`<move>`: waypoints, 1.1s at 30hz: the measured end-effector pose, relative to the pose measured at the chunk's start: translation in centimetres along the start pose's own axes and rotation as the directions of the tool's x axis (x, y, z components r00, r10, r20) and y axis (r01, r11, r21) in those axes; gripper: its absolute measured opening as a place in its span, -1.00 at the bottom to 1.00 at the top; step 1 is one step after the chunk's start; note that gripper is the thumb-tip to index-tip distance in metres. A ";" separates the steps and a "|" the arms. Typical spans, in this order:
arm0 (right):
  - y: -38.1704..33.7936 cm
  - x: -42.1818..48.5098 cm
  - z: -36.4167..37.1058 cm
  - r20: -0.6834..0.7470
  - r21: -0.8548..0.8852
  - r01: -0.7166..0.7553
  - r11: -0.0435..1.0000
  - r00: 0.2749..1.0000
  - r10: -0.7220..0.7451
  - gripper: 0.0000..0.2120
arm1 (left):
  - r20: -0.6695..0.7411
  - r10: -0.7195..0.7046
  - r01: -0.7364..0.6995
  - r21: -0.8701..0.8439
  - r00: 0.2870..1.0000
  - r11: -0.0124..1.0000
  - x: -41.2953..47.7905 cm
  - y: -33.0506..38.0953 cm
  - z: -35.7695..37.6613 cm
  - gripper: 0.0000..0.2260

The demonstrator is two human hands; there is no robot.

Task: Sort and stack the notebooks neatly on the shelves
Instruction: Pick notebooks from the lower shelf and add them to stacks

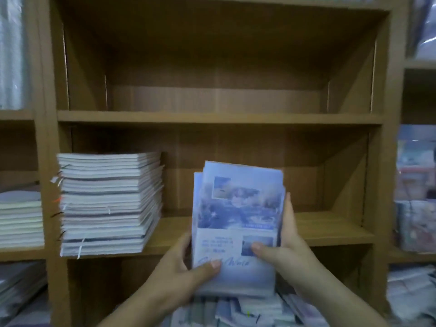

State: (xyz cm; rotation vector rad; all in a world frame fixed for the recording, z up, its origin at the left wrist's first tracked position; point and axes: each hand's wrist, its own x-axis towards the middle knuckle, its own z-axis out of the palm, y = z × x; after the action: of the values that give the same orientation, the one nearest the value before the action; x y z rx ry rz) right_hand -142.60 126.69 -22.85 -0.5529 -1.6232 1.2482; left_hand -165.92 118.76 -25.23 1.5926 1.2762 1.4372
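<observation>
I hold a small bundle of blue notebooks [236, 208] with picture covers upright in front of the middle shelf [330, 230]. My left hand [186, 265] grips the bundle's left edge, thumb across the lower cover. My right hand [280, 246] grips the right edge, thumb on the front and fingers behind. A tall stack of notebooks [108, 201] lies flat on the left part of that shelf. More loose notebooks [247, 312] lie in a heap below my hands.
The upper shelf [219, 116] of the brown bookcase holds nothing. The left bay carries a stack of pale notebooks [21, 220]. The right bay [415, 208] is packed with wrapped stationery. The bookcase uprights [387, 138] frame the middle bay.
</observation>
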 end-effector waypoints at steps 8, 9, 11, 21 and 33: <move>-1.5 8.6 -8.8 -0.096 -0.221 0.080 0.972 0.990 -0.103 -0.05 | 0.024 0.036 -0.042 0.261 0.999 0.964 13.6 -0.2 6.9 -0.42; -0.8 9.2 -9.7 -0.091 -0.236 0.068 0.969 0.992 -0.092 -0.05 | 0.037 0.043 -0.052 0.263 0.998 0.963 14.4 -0.5 7.7 -0.37; 0.9 10.1 -11.0 -0.080 -0.253 0.039 0.967 0.995 -0.061 -0.05 | 0.023 0.071 -0.075 0.315 0.997 0.946 15.8 -1.7 8.9 -0.21; 6.8 9.2 -11.4 -0.042 -0.178 -0.058 0.982 0.998 0.051 0.06 | 0.018 0.041 -0.041 0.700 0.999 0.713 14.4 -3.3 10.2 0.07; 2.6 11.3 -12.9 -0.131 -0.286 0.192 0.939 0.963 -0.237 -0.40 | -0.057 0.285 -0.242 0.387 0.957 0.890 18.9 -0.5 10.5 -0.17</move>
State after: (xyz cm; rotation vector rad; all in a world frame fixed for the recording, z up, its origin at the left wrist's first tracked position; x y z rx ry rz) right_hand -136.46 142.75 -20.55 -0.6111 -1.6744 0.8024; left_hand -157.18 138.12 -21.15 2.0297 1.5184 1.5282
